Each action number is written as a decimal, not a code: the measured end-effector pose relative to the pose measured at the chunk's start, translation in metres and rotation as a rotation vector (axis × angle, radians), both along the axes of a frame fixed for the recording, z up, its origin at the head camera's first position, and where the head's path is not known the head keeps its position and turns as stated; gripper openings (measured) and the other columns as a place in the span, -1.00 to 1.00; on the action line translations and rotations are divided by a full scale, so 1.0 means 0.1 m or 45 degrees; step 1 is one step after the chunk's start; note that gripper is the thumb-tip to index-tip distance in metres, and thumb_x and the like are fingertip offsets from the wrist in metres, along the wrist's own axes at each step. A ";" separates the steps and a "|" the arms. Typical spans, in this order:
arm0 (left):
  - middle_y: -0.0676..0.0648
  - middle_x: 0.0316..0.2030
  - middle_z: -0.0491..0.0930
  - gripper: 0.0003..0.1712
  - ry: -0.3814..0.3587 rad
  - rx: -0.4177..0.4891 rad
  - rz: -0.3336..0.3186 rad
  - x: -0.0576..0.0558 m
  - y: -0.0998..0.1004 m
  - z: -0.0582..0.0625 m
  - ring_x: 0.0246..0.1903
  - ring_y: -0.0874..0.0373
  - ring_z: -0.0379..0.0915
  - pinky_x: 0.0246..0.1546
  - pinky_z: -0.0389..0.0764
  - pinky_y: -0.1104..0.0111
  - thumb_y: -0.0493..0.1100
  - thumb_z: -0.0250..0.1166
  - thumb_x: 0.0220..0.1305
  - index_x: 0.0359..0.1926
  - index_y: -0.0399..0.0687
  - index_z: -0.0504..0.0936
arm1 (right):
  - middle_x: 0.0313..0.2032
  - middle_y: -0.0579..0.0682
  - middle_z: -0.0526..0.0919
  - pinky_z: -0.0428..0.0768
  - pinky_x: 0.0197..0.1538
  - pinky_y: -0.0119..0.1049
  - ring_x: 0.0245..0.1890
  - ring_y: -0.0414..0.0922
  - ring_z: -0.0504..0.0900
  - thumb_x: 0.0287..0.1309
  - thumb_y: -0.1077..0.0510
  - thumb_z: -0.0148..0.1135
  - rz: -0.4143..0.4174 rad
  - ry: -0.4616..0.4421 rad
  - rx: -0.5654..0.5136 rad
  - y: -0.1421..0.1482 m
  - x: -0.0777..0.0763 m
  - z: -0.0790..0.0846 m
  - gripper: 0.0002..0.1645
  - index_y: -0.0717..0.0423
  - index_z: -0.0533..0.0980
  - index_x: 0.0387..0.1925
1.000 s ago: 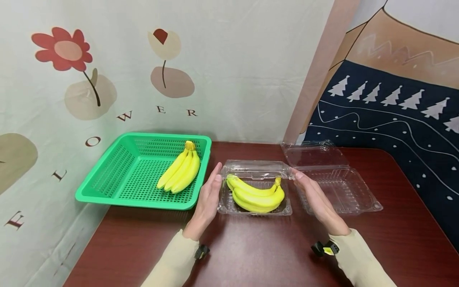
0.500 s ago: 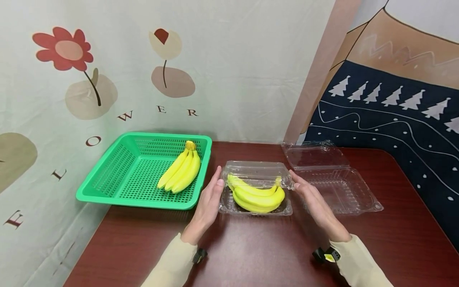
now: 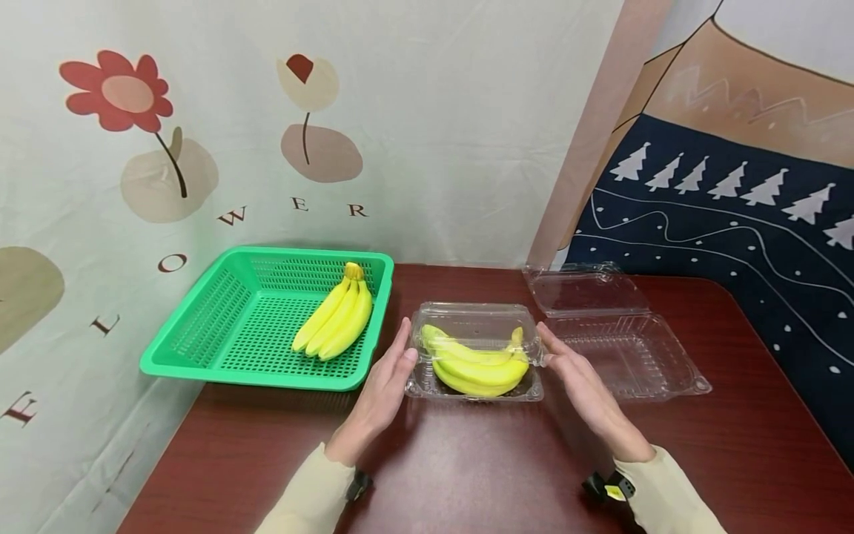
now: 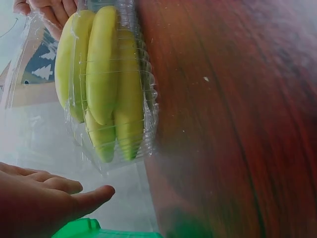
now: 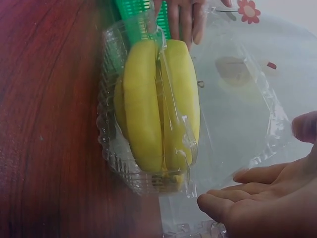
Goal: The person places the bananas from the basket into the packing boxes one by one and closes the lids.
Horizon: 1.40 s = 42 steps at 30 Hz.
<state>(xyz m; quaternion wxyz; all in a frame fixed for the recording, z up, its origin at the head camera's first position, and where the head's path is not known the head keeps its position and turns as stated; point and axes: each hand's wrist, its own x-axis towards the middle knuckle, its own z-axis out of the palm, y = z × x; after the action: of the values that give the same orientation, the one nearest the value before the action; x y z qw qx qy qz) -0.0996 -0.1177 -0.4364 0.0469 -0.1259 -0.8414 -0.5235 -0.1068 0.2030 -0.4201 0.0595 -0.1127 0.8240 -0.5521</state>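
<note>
Head view gives me the whole table (image 3: pixel 480 475), so I go from left to right. At the far left stands a green basket (image 3: pixel 175 368) with many small holes; inside it, against its right side, lies one bunch of bananas (image 3: pixel 333 319), the stem to the far side.

Next to the basket is the left hand (image 3: pixel 376 393), with straight fingers and the thumb apart, at the left edge of the lid (image 3: pixel 475 317). This lid belongs to the see-through box (image 3: pixel 420 391) in the middle of the table, just between the two hands. The lid hangs tilted over the second bunch (image 3: pixel 482 380), which lies inside with its stem to the right. I judge this plastic to be thin, light and springy, rather slippery, and easy to dent or crack at the hinge; I would take it softly by both side edges, near the front corners. The fruit may be the heavier part.

The right hand (image 3: pixel 590 393) mirrors the other, fingers straight, not curled around anything. How firmly either one touches the plastic, I cannot tell.

At the right is another see-through box (image 3: pixel 640 360), its own lid (image 3: pixel 587 289) laid back to the far side; I see no fruit in it.
</note>
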 end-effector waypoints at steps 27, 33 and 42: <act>-0.09 0.62 0.00 -0.20 -0.084 -0.155 -0.041 0.11 -0.09 -0.09 0.58 0.00 -0.05 0.51 0.07 -0.04 0.09 0.07 0.58 0.61 -0.22 0.10 | 0.58 0.32 0.04 0.01 0.26 -0.78 0.55 0.22 0.08 0.47 0.29 0.03 -0.015 0.148 0.107 -0.13 0.18 -0.20 -0.29 0.42 0.12 0.54; -0.14 0.62 0.00 -0.23 -0.140 -0.187 -0.026 0.14 -0.11 -0.12 0.57 -0.05 -0.03 0.49 0.11 -0.09 0.03 0.09 0.57 0.62 -0.18 0.11 | 0.58 0.29 0.05 -0.08 0.30 -0.74 0.58 0.22 0.02 0.50 0.24 0.03 -0.029 0.155 0.171 -0.12 0.20 -0.23 -0.29 0.35 0.13 0.56; -0.21 0.61 0.00 -0.26 -0.164 -0.232 -0.041 0.14 -0.13 -0.17 0.57 -0.08 -0.02 0.49 0.13 -0.07 -0.09 0.09 0.58 0.61 -0.23 0.10 | 0.59 0.30 0.02 -0.12 0.32 -0.70 0.58 0.22 -0.01 0.51 0.23 0.01 -0.020 0.128 0.178 -0.12 0.21 -0.28 -0.28 0.34 0.10 0.57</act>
<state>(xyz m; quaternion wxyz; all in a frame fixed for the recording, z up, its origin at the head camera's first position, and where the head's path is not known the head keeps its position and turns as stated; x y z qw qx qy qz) -0.0859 -0.1302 -0.4537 -0.0272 -0.1092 -0.8847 -0.4525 -0.0856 0.1914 -0.4477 0.0213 -0.1294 0.8633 -0.4874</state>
